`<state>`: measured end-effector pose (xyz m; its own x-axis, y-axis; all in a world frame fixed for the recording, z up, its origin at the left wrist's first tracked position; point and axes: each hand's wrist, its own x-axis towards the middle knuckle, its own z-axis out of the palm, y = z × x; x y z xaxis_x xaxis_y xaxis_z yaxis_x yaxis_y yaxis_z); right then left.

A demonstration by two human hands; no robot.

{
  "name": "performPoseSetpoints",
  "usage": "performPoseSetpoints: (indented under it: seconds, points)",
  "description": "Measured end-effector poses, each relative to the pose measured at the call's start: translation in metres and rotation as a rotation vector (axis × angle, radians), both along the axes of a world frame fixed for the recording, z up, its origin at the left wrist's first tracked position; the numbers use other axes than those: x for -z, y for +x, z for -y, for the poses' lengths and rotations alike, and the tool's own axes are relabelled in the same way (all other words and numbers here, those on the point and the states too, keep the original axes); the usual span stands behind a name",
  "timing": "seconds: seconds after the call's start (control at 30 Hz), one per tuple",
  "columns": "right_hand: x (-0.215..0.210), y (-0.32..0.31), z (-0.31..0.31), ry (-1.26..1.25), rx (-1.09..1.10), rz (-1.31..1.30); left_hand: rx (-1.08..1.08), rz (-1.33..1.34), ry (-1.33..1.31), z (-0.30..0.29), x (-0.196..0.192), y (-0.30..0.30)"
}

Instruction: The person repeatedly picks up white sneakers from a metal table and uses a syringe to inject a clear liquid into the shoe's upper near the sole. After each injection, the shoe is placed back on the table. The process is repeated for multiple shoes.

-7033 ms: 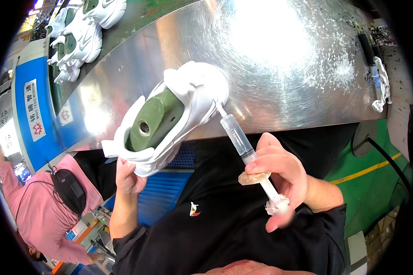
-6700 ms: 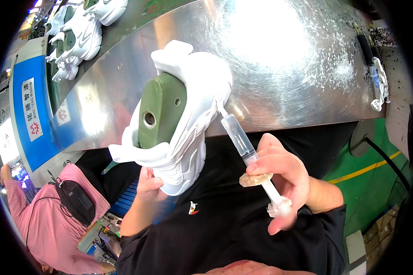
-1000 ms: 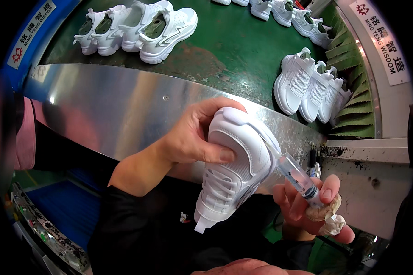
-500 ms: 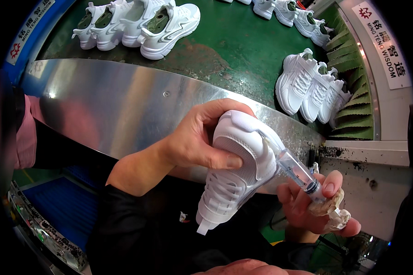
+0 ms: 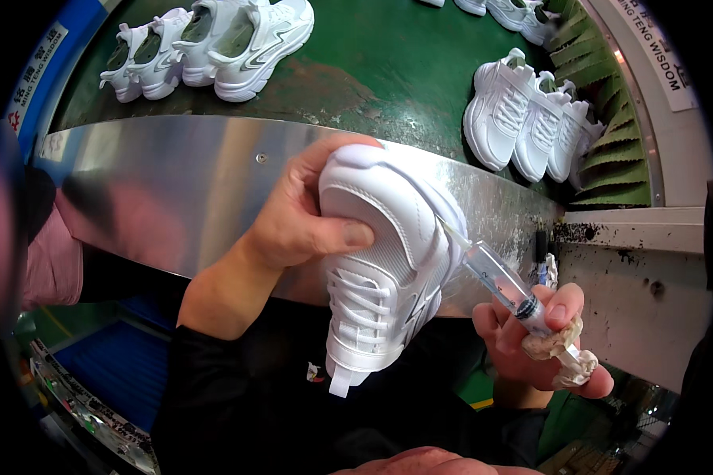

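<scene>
A white sneaker (image 5: 364, 269) is gripped around its toe by my left hand (image 5: 301, 214), thumb across the mesh upper. Its toe points away from me, and its laces and tongue tab face me. My right hand (image 5: 535, 340) holds a clear syringe (image 5: 503, 286) with a dark plunger seal. A crumpled, wrapped piece covers the syringe's rear end at my fingers. The thin tip meets the seam between the sneaker's upper and sole at the side of the forefoot; whether anything flows from it, I cannot tell.
A metal ledge (image 5: 166, 190) borders a green conveyor belt (image 5: 372, 63). White sneakers stand in a row (image 5: 214, 51) at the far left, with more sneakers (image 5: 531, 119) at the right beside green strip curtains (image 5: 618, 150). A pink sleeve (image 5: 51, 261) shows at the left edge.
The sneaker has shifted left and slightly away, turning to show more of its side. The syringe has followed, its tip now farther back along the sole seam.
</scene>
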<state>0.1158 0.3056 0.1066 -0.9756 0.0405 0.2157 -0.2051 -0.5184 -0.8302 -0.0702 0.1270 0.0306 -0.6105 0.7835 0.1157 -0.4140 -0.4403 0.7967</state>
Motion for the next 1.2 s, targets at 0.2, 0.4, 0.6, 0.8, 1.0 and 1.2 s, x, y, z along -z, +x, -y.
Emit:
performPoseSetpoints:
  seconds: [0.2, 0.4, 0.6, 0.8, 1.0, 1.2]
  points:
    - [0.02, 0.008, -0.009, -0.034, -0.034, -0.028, 0.006, 0.102, 0.134, 0.0, 0.009, -0.004]
    - [0.04, 0.008, -0.012, -0.047, -0.036, -0.085, -0.061, 0.18, 0.088, -0.004, 0.011, -0.003]
    - [0.049, 0.004, -0.005, -0.065, 0.101, -0.142, -0.072, 0.218, 0.054, -0.002, 0.013, -0.005]
    - [0.056, 0.007, -0.006, -0.032, 0.094, -0.148, -0.07, 0.217, 0.031, -0.003, 0.015, -0.007]
    - [0.065, 0.014, -0.004, -0.055, 0.129, -0.155, -0.099, 0.204, 0.035, -0.006, 0.017, -0.008]
    - [0.078, 0.028, -0.01, -0.013, 0.087, -0.13, -0.003, 0.205, 0.112, -0.004, 0.017, -0.015]
